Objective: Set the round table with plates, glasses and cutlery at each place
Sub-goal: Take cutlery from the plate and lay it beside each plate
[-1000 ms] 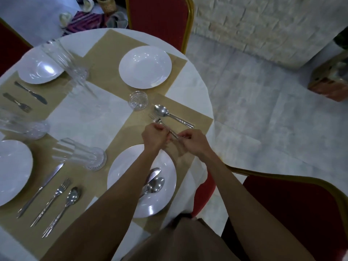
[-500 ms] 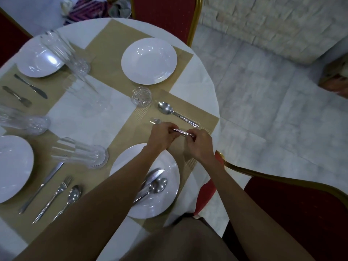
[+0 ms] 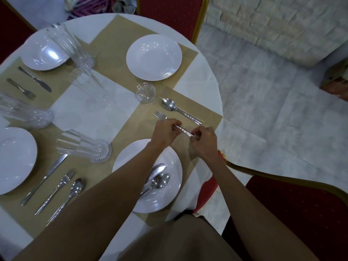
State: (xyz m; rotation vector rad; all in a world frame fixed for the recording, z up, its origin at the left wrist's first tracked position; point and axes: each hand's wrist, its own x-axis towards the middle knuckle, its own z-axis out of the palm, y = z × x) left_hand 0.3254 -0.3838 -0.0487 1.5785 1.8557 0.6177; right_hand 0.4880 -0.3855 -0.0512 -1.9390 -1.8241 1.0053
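Both hands pinch one fork (image 3: 160, 116) over the tan placemat (image 3: 209, 114) at the right place of the round table (image 3: 205, 72). My left hand (image 3: 165, 131) grips the middle of its handle; my right hand (image 3: 203, 140) grips the handle's end. The tines point up-left, low over the mat. A spoon (image 3: 170, 106) lies just beyond, parallel to the fork. The near white plate (image 3: 169, 159) under my left forearm carries a knife (image 3: 157, 169) and a second spoon (image 3: 160, 182). A small glass (image 3: 146, 91) stands at the mat's far corner.
Other white plates sit at the far (image 3: 154, 57), far-left (image 3: 45, 51) and left (image 3: 16, 160) places, with tall glasses (image 3: 84, 146) beside them. A knife, fork and spoon set (image 3: 62, 183) lies at the left place. Red chairs (image 3: 301, 210) stand at the right and behind (image 3: 169, 14).
The fork held by both hands has come down and a little right, closer to the mat and parallel to the spoon. The camera view has shifted slightly.
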